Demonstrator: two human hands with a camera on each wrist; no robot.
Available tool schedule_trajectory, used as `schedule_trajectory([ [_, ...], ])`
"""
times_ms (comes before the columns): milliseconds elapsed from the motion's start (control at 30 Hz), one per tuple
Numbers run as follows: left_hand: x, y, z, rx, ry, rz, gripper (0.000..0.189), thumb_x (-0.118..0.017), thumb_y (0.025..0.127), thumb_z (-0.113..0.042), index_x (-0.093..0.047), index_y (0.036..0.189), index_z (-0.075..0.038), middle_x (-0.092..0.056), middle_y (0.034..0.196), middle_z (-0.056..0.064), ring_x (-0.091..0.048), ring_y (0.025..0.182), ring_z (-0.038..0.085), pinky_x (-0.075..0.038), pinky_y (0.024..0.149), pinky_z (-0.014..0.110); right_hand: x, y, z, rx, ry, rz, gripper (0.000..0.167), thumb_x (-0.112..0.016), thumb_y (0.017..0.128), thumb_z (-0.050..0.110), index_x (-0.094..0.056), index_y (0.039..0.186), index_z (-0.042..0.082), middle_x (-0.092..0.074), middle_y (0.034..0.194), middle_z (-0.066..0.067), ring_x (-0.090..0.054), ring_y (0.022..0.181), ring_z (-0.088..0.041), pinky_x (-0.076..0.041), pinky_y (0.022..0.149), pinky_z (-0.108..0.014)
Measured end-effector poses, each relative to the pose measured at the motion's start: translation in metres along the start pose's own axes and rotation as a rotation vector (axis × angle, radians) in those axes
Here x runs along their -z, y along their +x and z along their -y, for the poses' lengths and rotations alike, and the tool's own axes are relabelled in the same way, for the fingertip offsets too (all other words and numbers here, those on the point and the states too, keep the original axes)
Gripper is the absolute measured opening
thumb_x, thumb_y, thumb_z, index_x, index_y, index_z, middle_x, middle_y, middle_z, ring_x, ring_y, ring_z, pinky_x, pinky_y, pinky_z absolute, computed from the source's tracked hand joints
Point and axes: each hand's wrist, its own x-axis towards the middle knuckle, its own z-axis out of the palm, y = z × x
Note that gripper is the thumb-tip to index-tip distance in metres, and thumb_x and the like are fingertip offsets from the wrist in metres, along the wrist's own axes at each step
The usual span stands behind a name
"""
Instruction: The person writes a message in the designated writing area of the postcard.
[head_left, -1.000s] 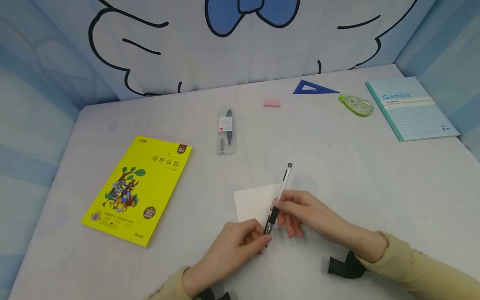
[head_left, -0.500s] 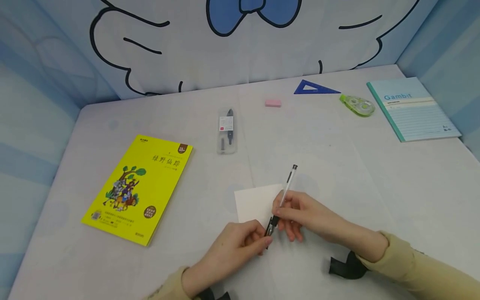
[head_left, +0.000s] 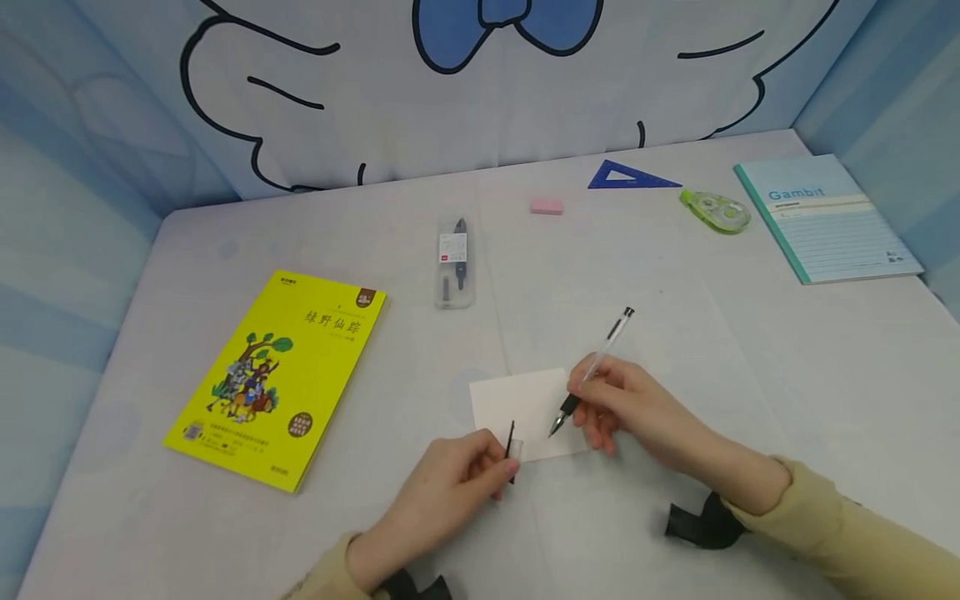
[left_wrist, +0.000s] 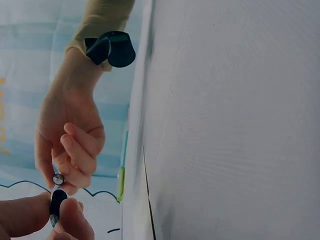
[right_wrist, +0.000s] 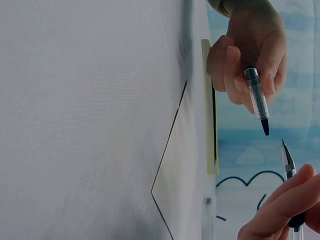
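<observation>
My right hand [head_left: 618, 396] pinches a clear gel pen [head_left: 606, 346] by its black grip, its bare metal tip pointing down to the left. The clear pen cap [head_left: 515, 450] with a black clip is pinched between the thumb and index finger of my left hand [head_left: 457, 475]. In the right wrist view the cap [right_wrist: 257, 95] and the pen tip [right_wrist: 287, 156] are apart, with a small gap. Beneath both hands lies a blank white card [head_left: 517, 400] on the table, its right edge partly hidden by the right hand.
To the left lies a yellow book [head_left: 277, 375]. Farther back are a compass in a clear case [head_left: 453, 262], a pink eraser [head_left: 546, 207], a blue set square [head_left: 630, 177] and a green correction tape [head_left: 715, 212]. A Gambit notebook [head_left: 828, 221] sits at the right edge.
The cap has come off the pen. My right hand has moved up and right with the pen, while the left has drawn slightly left with the cap.
</observation>
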Motion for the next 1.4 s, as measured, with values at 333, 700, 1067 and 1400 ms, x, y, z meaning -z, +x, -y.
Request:
schedule_trajectory([
  [333, 0.025, 0.005, 0.009, 0.179, 0.066, -0.156, 0.02, -0.058, 0.091, -0.028, -0.058, 0.08, -0.012, -0.056, 0.06, -0.002, -0.039, 0.047, 0.011, -0.028, 0.041, 0.021, 0.008, -0.003, -0.004, -0.001, 0.009, -0.013, 0.014, -0.048, 0.096, 0.02, -0.045, 0.091, 0.007, -0.059, 0.072, -0.008, -0.051, 0.049, -0.014, -0.043, 0.044, -0.025],
  [700, 0.034, 0.01, 0.023, 0.298, 0.186, -0.259, 0.022, -0.056, 0.092, -0.025, -0.055, 0.077, -0.009, -0.048, 0.057, 0.0, -0.04, 0.051, 0.013, -0.029, 0.046, 0.023, 0.014, -0.006, -0.009, -0.003, -0.016, -0.029, 0.015, -0.046, 0.097, 0.02, -0.045, 0.093, 0.006, -0.059, 0.072, -0.005, -0.051, 0.049, -0.013, -0.043, 0.043, -0.025],
  [1067, 0.037, 0.017, 0.026, 0.38, 0.307, -0.266, 0.026, -0.053, 0.093, -0.028, -0.055, 0.076, -0.008, -0.044, 0.056, 0.002, -0.041, 0.05, 0.015, -0.027, 0.045, 0.024, 0.019, -0.008, -0.011, 0.012, -0.041, -0.041, 0.014, -0.045, 0.097, 0.02, -0.046, 0.093, 0.006, -0.06, 0.071, -0.003, -0.051, 0.049, -0.013, -0.044, 0.043, -0.027],
  [1400, 0.037, 0.016, 0.027, 0.376, 0.476, -0.232, 0.032, -0.053, 0.093, -0.032, -0.05, 0.069, -0.011, -0.043, 0.051, 0.0, -0.04, 0.044, 0.013, -0.026, 0.041, 0.022, 0.02, -0.007, -0.011, 0.033, -0.038, -0.013, 0.013, -0.045, 0.097, 0.018, -0.046, 0.093, 0.007, -0.06, 0.071, -0.004, -0.052, 0.049, -0.013, -0.044, 0.043, -0.027],
])
